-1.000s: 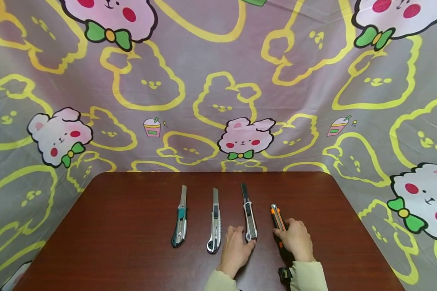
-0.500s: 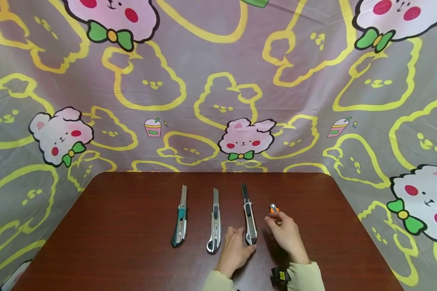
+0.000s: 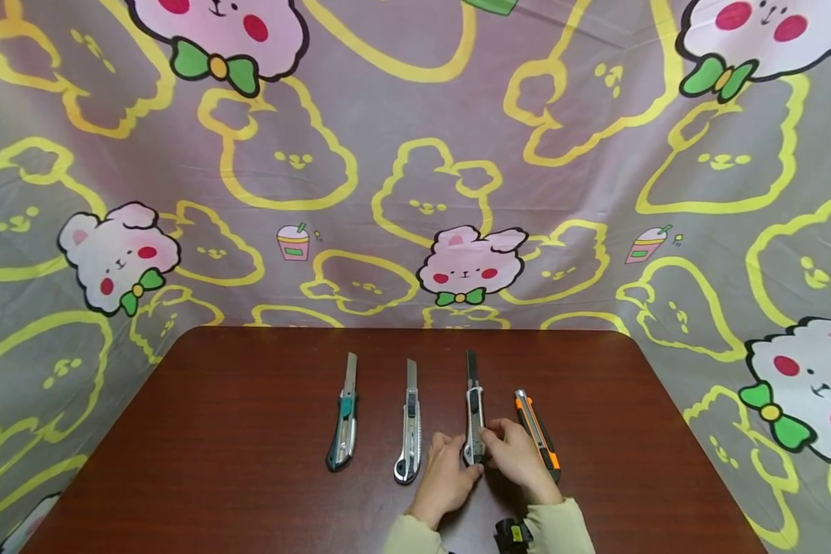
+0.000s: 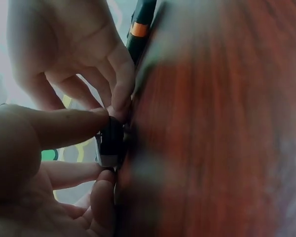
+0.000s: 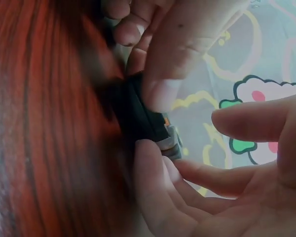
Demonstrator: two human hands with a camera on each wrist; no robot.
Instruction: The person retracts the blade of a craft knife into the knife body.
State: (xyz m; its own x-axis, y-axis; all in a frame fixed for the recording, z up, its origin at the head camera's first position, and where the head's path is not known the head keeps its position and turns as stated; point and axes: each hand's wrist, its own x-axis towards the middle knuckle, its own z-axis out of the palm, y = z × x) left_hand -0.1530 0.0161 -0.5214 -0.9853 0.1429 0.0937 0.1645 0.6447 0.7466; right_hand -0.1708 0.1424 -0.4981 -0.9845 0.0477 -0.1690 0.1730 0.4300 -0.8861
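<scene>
Cup-printed backdrop (image 3: pixel 422 100), hands (image 3: pixel 445 475) (image 3: pixel 518 455) touching silver knife (image 3: pixel 474 408)

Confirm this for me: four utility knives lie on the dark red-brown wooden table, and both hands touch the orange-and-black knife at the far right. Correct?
Not quite: the left hand and right hand touch the silver-and-black knife with the dark blade, third from left, not the orange-and-black knife. The head view shows it. The rest stands.
</scene>
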